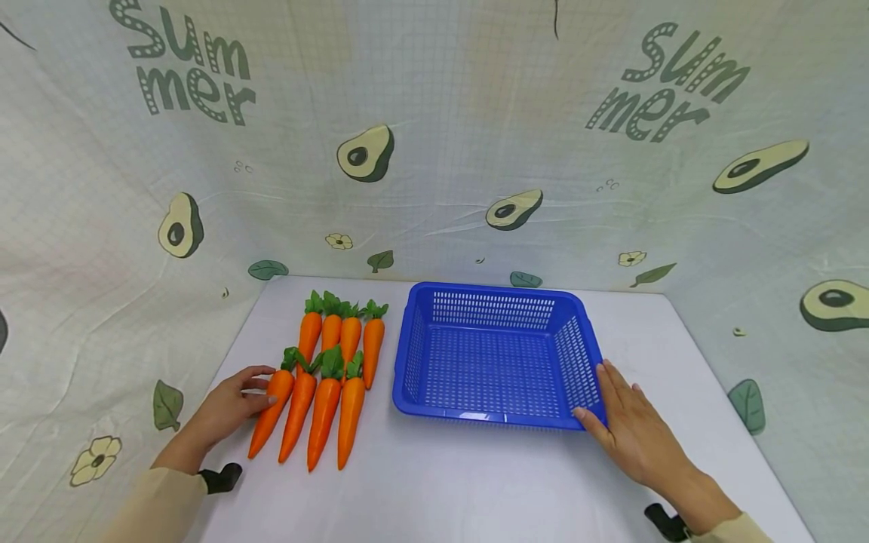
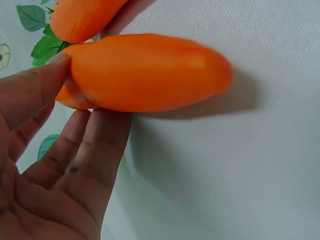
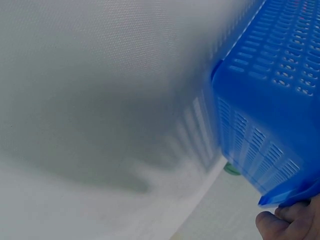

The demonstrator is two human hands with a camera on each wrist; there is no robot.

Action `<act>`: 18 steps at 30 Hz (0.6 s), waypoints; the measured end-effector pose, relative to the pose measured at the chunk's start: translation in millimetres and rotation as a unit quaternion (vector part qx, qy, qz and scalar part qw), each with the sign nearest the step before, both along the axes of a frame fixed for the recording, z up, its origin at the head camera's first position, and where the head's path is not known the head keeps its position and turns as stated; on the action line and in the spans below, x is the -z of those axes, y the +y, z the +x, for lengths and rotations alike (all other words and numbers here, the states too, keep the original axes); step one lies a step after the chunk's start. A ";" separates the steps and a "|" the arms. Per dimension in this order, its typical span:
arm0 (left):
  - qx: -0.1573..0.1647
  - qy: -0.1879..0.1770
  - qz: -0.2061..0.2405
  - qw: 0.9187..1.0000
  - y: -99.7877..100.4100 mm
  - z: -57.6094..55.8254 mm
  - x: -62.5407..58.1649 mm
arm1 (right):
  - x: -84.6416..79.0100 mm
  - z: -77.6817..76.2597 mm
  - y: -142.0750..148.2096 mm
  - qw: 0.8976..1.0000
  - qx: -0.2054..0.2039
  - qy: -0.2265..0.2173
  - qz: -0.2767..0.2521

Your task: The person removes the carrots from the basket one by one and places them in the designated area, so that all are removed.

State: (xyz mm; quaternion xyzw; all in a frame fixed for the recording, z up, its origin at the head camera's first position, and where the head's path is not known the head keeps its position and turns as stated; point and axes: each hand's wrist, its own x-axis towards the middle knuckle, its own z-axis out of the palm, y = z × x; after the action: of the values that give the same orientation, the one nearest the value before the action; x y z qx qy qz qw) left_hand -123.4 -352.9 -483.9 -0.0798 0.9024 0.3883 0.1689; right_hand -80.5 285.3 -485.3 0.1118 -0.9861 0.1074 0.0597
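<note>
My left hand [image 1: 234,403] pinches the leftmost carrot of the front row [image 1: 273,407] near its leafy top, with the fingers on its outer side. In the left wrist view the thumb [image 2: 37,87] lies over the thick end of that carrot [image 2: 150,72], and the tip points away from the hand. Over at the right, my right hand [image 1: 638,430] rests its fairly straight fingers along the right rim of a blue plastic basket [image 1: 485,418], the thumb at its near corner. Fingertips [image 3: 272,225] show right at the basket's rim [image 3: 290,192] in the right wrist view.
Several more orange carrots with green tops lie beside the held one, including a front-row carrot [image 1: 324,422] and a back-row carrot [image 1: 373,343]. The basket's inside is bare. A white table [image 1: 475,490] carries everything, backed by a patterned cloth [image 1: 434,98].
</note>
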 end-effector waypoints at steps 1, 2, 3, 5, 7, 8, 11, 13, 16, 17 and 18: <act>-0.001 0.000 -0.006 1.000 0.2 0.3 -0.6 | 0.1 0.2 -0.1 1.000 0.000 0.001 0.000; -0.002 0.001 -0.012 1.000 0.3 0.6 -0.8 | 0.1 0.4 -0.1 1.000 -0.001 0.001 0.000; -0.003 0.001 -0.017 1.000 0.3 1.0 -0.9 | 0.1 0.5 0.0 1.000 -0.001 0.002 0.000; -0.005 0.002 -0.026 1.000 0.3 1.8 -1.2 | 0.0 0.7 0.1 1.000 -0.001 0.004 0.002; -0.006 0.003 -0.028 1.000 0.4 2.9 -1.5 | -0.3 0.9 0.4 1.000 -0.001 0.005 0.003; -0.007 0.003 -0.028 1.000 0.5 3.3 -1.3 | -0.5 0.9 0.5 1.000 0.000 0.004 0.003; -0.005 0.003 -0.029 1.000 0.7 5.3 -1.4 | -1.1 0.8 0.8 1.000 0.002 0.000 0.004; -0.006 0.002 -0.029 1.000 0.7 6.1 -1.3 | -1.3 0.7 0.9 1.000 0.002 -0.001 0.004; -0.006 0.003 -0.027 1.000 0.2 7.0 -0.9 | -0.7 0.2 1.1 1.000 -0.001 0.003 0.003; -0.006 0.002 -0.026 1.000 0.3 7.3 -0.8 | -0.4 0.1 1.1 1.000 -0.002 0.006 0.002; -0.010 0.000 -0.025 1.000 0.2 7.3 -0.6 | -0.2 0.1 1.1 1.000 -0.002 0.006 0.001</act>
State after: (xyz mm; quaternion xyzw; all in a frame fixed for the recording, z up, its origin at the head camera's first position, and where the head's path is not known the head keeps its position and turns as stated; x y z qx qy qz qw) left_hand -116.1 -352.6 -483.3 -0.0927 0.9111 0.3671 0.1631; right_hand -80.5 286.5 -485.1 0.1149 -0.9856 0.1057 0.0655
